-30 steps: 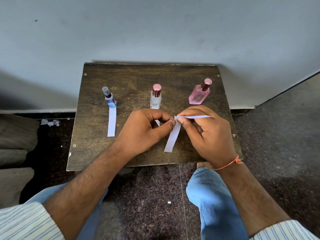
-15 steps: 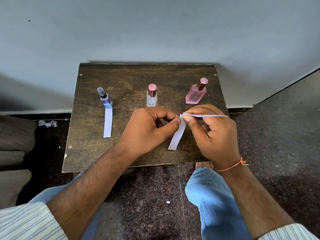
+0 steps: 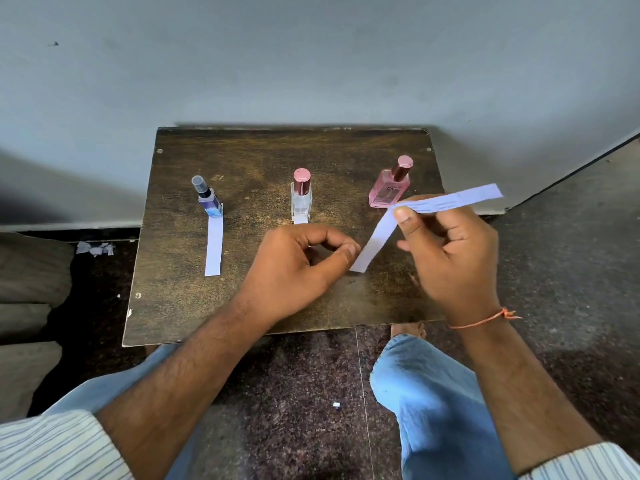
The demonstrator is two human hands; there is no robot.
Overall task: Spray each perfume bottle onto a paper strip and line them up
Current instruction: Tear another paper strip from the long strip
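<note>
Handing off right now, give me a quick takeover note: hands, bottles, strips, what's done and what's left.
Right hand pinches two paper strips in the air.
Left hand curled, holds nothing visible.
Blue bottle has a strip lying before it; clear bottle has a strip end showing at its base.
Pink bottle still capped, no strip before it.
Left: spray the pink one and lay its strip in line.

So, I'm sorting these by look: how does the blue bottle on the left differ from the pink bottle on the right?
The blue bottle is slim, with a clear cap over a dark sprayer; the pink bottle is wider and flatter, with a rose metallic cap. The blue bottle has a paper strip lying flat in front of it; the pink bottle has none laid down. Both stand upright on the wooden table.
</note>
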